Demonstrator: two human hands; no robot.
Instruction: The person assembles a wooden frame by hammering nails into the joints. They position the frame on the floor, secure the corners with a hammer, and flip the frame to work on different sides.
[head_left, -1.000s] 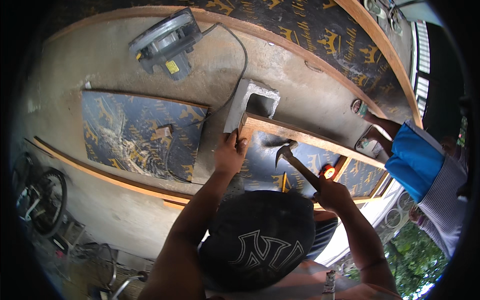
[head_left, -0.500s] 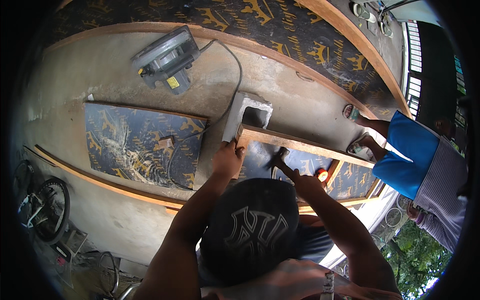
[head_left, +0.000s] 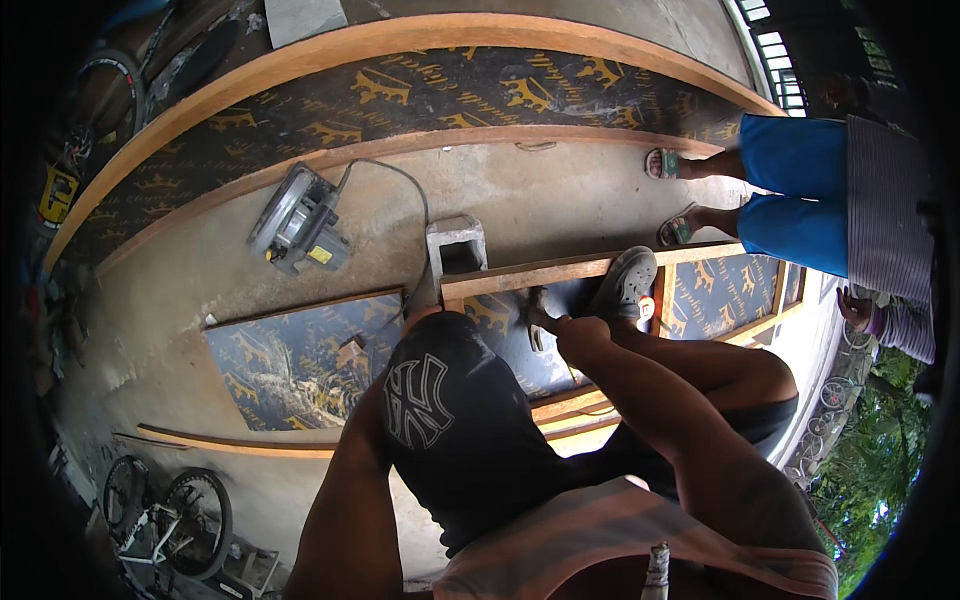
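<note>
My right hand is wrapped around the handle of a hammer, whose head hangs over a dark printed panel inside a wooden frame. My left hand is at the frame's left end; my shorts-covered knee hides most of it, so its fingers do not show. Beside the hammer, my shod foot lies across the frame's far rail. An orange and white round tool, perhaps a tape measure, sits just right of the shoe. Against the frame's left corner stands a hollow concrete block.
A circular saw with a cord lies on the concrete floor, far left. Nearer is a dusty printed board with a small wood piece. A long wood-edged panel spans the back. Another person in blue shorts stands at right; a bicycle is lower left.
The view has shifted, bringing more of the far panel into sight. My knee now covers most of my left hand, and my foot shows on the frame. The hammer stays in my right hand.
</note>
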